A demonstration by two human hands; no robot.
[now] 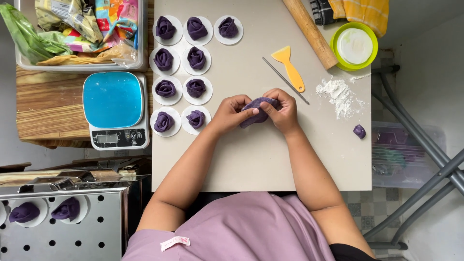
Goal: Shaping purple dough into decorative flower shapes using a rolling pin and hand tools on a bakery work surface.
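- Your beige bench (261, 159) carries nine dough roses (165, 88) along its left edge.
- Your left hand (231, 113) and right hand (284, 110) both pinch the purple dough (256, 110), fingers curled shut around it, near the bench's middle.

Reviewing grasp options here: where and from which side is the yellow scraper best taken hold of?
Grip the yellow scraper by its narrow handle, the lower end nearest the right hand, coming from above. It lies flat on the board, the wide blade pointing away, a thin metal rod close alongside.
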